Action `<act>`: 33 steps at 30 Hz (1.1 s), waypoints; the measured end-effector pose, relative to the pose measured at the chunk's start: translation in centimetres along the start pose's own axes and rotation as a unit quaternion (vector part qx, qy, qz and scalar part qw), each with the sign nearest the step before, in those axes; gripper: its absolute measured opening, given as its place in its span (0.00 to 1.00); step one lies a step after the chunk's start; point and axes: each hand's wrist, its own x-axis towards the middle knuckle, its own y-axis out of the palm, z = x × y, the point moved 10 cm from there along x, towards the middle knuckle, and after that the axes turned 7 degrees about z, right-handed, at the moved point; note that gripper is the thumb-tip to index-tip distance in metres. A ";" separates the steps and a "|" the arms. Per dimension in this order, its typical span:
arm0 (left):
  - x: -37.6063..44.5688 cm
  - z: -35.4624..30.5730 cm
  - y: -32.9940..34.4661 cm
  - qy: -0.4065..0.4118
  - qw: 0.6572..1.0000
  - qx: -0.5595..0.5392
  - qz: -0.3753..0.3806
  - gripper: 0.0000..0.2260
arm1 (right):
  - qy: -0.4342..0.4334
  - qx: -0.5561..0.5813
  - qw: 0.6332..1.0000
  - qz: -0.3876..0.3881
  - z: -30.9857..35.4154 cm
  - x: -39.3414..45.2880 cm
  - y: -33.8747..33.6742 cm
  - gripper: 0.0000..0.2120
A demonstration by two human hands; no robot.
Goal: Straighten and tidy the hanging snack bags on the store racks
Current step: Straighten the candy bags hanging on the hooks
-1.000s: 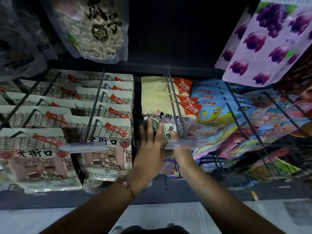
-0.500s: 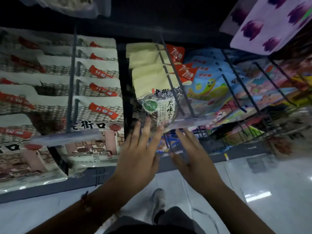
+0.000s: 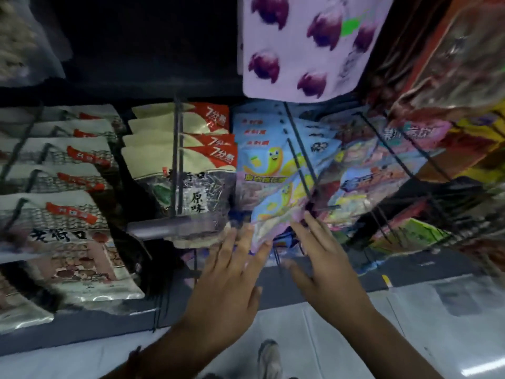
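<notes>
Snack bags hang in rows on dark wire pegs. A light blue bag with a yellow cartoon figure (image 3: 269, 170) heads its row at the centre. My left hand (image 3: 232, 272) reaches up with straight fingers, the tips touching that bag's lower edge. My right hand (image 3: 325, 263) is spread flat just to the right, its fingertips at the same bag's bottom right corner. To the left hangs a cream and red bag with a clear window (image 3: 185, 184) behind a price strip (image 3: 161, 225). Neither hand grips anything.
Grey and white bags with red labels (image 3: 65, 222) fill the left pegs. A lilac bag with purple fruit (image 3: 306, 45) hangs overhead. Colourful bags (image 3: 382, 165) crowd the right pegs. Below are the dark shelf edge, white floor tiles (image 3: 355, 337) and my shoe (image 3: 269, 356).
Both hands have moved right, from the cream and red bag's row to the light blue bag. The view has swung right and tilted up.
</notes>
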 end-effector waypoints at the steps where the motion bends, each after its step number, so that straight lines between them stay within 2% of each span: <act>1: 0.5 -0.9 0.2 -0.003 1.000 0.005 -0.001 0.34 | -0.002 0.002 1.000 0.012 -0.8 0.1 -0.3 0.31; 5: 2.5 -3.2 -1.1 -0.034 0.998 0.016 -0.045 0.32 | -0.041 -0.003 0.998 0.048 -2.2 0.6 -1.4 0.30; 9: 4.2 -3.7 -1.9 -0.068 0.993 0.034 -0.089 0.35 | -0.106 0.016 0.994 -0.011 -1.8 1.8 -4.1 0.33; 14: 7.0 -1.9 -2.3 -0.124 0.988 0.022 -0.093 0.46 | -0.110 0.043 0.990 -0.071 -1.2 3.3 -5.3 0.46; 21: 10.8 -0.4 -2.1 -0.135 0.984 0.019 -0.117 0.49 | -0.074 0.028 0.994 -0.072 -1.6 6.4 -4.0 0.47; 23: 11.8 0.3 -2.2 -0.150 0.980 0.023 -0.125 0.46 | -0.060 0.014 0.997 -0.044 -1.8 7.9 -3.7 0.48; 26: 13.2 1.2 -2.6 -0.145 0.978 0.023 -0.150 0.29 | -0.057 -0.016 0.998 -0.034 -1.9 10.0 -3.8 0.46; 28: 14.2 2.1 -2.5 -0.152 0.977 0.024 -0.147 0.22 | -0.066 -0.021 0.996 -0.057 -1.8 10.8 -4.0 0.44; 31: 14.1 2.1 -2.2 -0.157 0.976 0.012 -0.152 0.23 | -0.073 0.021 0.994 -0.079 -2.2 10.6 -3.6 0.41; 33: 13.0 1.5 -1.8 -0.140 0.974 -0.029 -0.174 0.23 | -0.059 0.099 0.989 -0.094 -2.9 10.0 -3.5 0.40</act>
